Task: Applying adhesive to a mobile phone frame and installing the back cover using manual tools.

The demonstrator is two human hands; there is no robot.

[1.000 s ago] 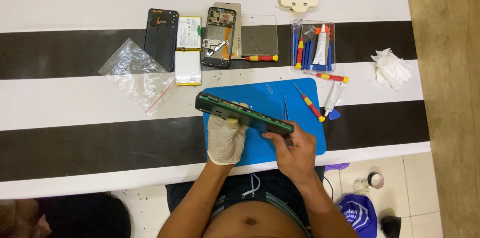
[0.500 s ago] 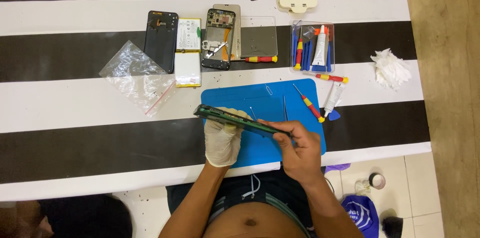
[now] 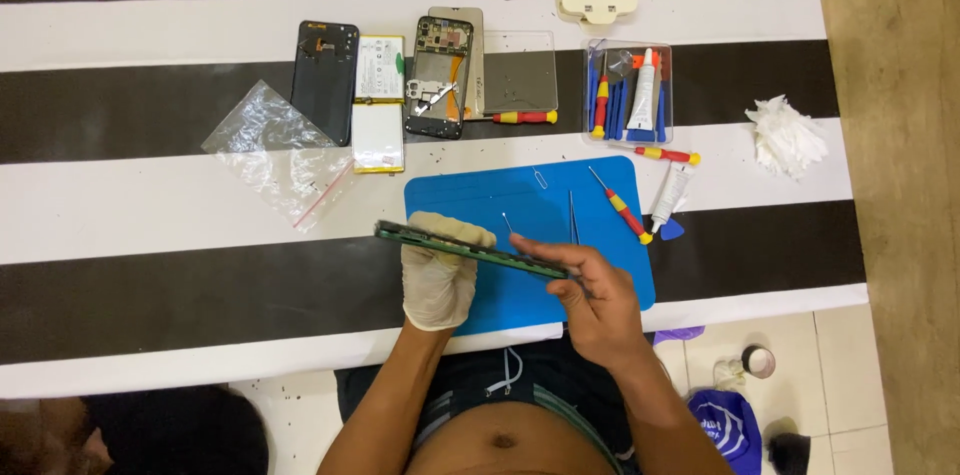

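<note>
Over the smooth blue mat [image 3: 600,265], gloved left hand [image 3: 437,275] and bare right hand [image 3: 590,295] fingers pinch a thin green phone frame [image 3: 470,248].

Clear plastic bag [image 3: 275,150] lies crumpled at the table's left, red seal strip along its edge. Right of it, a white-and-yellow labelled battery [image 3: 379,101]. Further right, a clear rectangular case [image 3: 628,92].
</note>
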